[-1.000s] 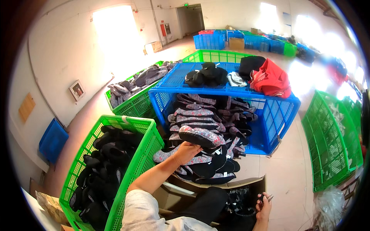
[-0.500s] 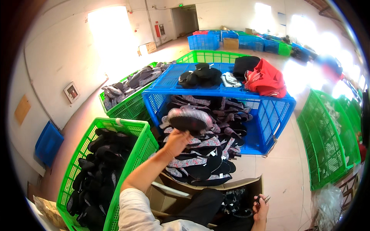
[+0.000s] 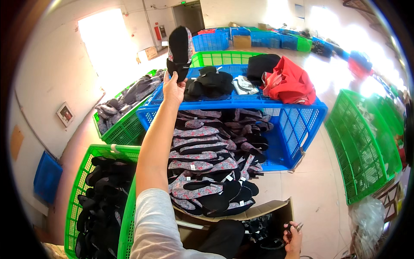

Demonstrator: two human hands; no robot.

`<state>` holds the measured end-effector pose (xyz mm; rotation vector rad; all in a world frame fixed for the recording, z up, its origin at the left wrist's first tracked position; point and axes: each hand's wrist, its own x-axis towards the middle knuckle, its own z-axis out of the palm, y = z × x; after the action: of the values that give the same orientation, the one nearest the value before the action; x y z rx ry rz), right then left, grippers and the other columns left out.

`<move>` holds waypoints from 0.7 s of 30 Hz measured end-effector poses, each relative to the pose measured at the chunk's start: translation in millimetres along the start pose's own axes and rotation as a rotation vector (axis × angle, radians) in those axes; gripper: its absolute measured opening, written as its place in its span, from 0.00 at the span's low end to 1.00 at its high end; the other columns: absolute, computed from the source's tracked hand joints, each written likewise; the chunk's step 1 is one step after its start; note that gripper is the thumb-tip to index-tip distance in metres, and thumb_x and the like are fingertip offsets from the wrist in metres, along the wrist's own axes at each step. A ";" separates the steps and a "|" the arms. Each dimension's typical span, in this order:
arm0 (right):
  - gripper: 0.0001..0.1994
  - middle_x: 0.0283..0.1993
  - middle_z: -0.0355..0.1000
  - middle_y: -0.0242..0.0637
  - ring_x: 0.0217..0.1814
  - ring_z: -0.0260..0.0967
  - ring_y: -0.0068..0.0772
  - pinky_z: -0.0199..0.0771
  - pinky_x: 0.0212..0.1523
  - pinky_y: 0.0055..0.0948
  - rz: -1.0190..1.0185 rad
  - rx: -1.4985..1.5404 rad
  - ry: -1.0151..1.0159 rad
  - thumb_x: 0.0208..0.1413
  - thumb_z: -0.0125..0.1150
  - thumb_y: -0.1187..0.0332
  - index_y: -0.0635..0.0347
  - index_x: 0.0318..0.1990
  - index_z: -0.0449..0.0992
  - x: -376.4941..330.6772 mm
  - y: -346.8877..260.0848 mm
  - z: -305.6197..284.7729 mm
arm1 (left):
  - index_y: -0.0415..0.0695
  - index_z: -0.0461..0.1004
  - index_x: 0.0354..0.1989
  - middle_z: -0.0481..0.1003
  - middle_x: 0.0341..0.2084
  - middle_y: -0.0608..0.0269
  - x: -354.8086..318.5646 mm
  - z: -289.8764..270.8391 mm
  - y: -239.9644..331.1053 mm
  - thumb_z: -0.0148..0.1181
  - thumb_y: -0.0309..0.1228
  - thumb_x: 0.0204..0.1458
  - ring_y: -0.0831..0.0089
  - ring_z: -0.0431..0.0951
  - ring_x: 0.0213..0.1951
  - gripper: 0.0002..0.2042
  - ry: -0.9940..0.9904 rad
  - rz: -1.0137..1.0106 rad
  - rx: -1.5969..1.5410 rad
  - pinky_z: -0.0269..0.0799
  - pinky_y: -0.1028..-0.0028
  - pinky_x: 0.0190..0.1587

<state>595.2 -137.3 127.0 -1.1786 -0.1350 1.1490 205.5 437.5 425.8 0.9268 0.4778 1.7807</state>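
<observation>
Black-soled slipper (image 3: 179, 51) lifted high in the left hand (image 3: 173, 88), its long axis running upright.

Its dark sole faces the camera, a strip of floral fabric shows along the right edge, and the lower end sits pinched between the fingers. The slipper hangs above the blue crate (image 3: 263, 116), which holds stacked floral slippers (image 3: 202, 159). Low at the frame's edge, the right hand (image 3: 294, 239) is closed around a small metal tool (image 3: 298, 226), beside a cardboard box (image 3: 258, 211). A green crate (image 3: 86, 194) of black slippers stands to the left.
</observation>
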 end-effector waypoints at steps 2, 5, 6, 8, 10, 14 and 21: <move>0.11 0.39 0.75 0.43 0.25 0.67 0.25 0.58 0.14 0.17 0.003 -0.006 0.006 0.60 0.53 0.72 0.58 0.50 0.70 1.1 -1.8 5.2 | 0.54 0.61 0.65 0.75 0.42 0.57 19.1 -16.4 -23.7 0.58 0.31 0.61 0.67 0.76 0.30 0.24 0.109 -0.076 0.107 0.73 0.78 0.27; 0.12 0.40 0.75 0.43 0.26 0.68 0.25 0.59 0.14 0.16 0.005 -0.024 0.011 0.60 0.54 0.71 0.59 0.50 0.70 2.2 -3.9 9.4 | 0.51 0.67 0.60 0.74 0.38 0.58 27.1 -35.4 -58.9 0.56 0.35 0.63 0.70 0.74 0.30 0.17 0.378 -0.363 0.278 0.76 0.77 0.28; 0.12 0.40 0.75 0.43 0.26 0.68 0.25 0.59 0.14 0.16 0.007 -0.031 0.014 0.60 0.54 0.71 0.59 0.51 0.70 2.9 -4.3 9.2 | 0.50 0.68 0.58 0.73 0.37 0.58 27.5 -41.0 -66.3 0.55 0.36 0.63 0.70 0.74 0.29 0.16 0.374 -0.359 0.242 0.76 0.77 0.28; 0.12 0.40 0.75 0.43 0.26 0.68 0.25 0.59 0.14 0.16 0.012 -0.043 0.016 0.60 0.54 0.71 0.60 0.51 0.70 3.5 -3.8 10.2 | 0.49 0.72 0.54 0.73 0.34 0.59 24.4 -47.4 -74.3 0.54 0.37 0.63 0.72 0.73 0.29 0.13 0.367 -0.344 0.171 0.76 0.76 0.28; 0.13 0.40 0.75 0.43 0.26 0.68 0.25 0.59 0.14 0.16 0.014 -0.058 0.031 0.59 0.54 0.71 0.60 0.51 0.70 3.7 -4.8 13.8 | 0.48 0.74 0.51 0.72 0.32 0.60 21.5 -49.0 -78.4 0.55 0.40 0.63 0.73 0.73 0.29 0.14 0.365 -0.332 0.197 0.77 0.76 0.29; 0.13 0.40 0.75 0.43 0.26 0.69 0.25 0.59 0.14 0.16 0.004 -0.055 0.006 0.59 0.55 0.71 0.60 0.51 0.70 7.9 -2.8 13.9 | 0.49 0.72 0.55 0.73 0.33 0.60 15.8 -47.7 -72.1 0.57 0.43 0.61 0.73 0.73 0.29 0.18 0.297 -0.325 0.291 0.76 0.77 0.28; 0.13 0.40 0.76 0.44 0.27 0.69 0.25 0.58 0.14 0.16 0.013 -0.063 0.000 0.59 0.55 0.71 0.60 0.50 0.70 7.4 -4.4 16.3 | 0.49 0.67 0.64 0.66 0.57 0.49 6.3 -38.5 -61.0 0.66 0.49 0.50 0.55 0.73 0.52 0.34 0.287 -0.111 1.212 0.73 0.61 0.53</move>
<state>591.4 -120.8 134.3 -1.2362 -0.1647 1.1632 211.6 471.1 362.1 1.3743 1.8640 1.4264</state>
